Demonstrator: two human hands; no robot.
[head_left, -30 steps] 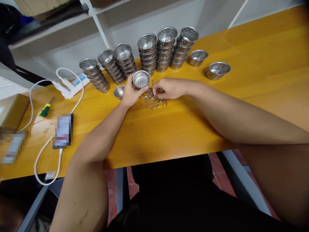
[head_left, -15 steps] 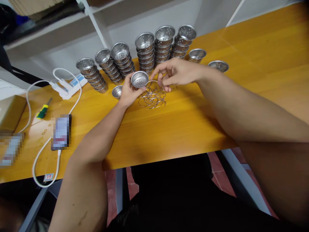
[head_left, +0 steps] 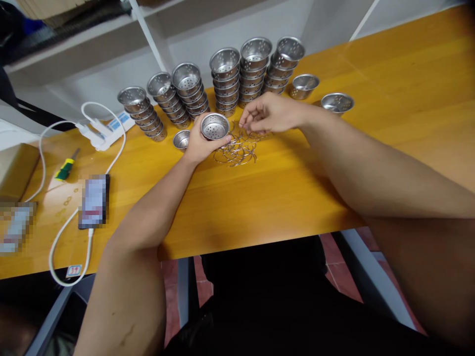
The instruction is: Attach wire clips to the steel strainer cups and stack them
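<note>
At the yellow-brown worktop (head_left: 241,207), backed by pale shelving (head_left: 67,47), the left hand (head_left: 200,143) grips a perforated metal cup (head_left: 215,127) beside tangled wires (head_left: 237,154), while the right hand (head_left: 269,113), over those wires a second ago, now sits farther back, fingers curled, any hold indiscernible.

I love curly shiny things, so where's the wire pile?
In the head view, the wire pile lies on the table, just right of the left hand and its cup.
</note>
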